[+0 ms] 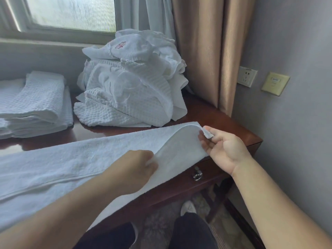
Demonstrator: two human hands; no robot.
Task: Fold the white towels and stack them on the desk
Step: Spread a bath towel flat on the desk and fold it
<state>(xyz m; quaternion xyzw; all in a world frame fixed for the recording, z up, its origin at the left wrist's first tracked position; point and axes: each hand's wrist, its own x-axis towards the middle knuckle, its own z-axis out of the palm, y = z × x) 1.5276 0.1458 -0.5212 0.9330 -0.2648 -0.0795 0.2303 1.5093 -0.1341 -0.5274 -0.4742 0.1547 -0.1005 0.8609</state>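
Fold in progress: right end of one long white terry towel [75, 159] lifted, ready to carry over.

I log the dark red-brown polished wooden desk [224, 119] carrying everything: the towel lies lengthwise along its near edge, already doubled by my reading; behind it a heaped pile of unfolded white waffle-weave towels [129, 87], and at far left a stack of folded white towels [34, 105]. My left hand [133, 168] grips the near edge of the raised end; my right hand [222, 148] pinches its far corner between thumb and fingers. Next move, I judge: carry both corners leftward together, keep the edges aligned, lay flat.
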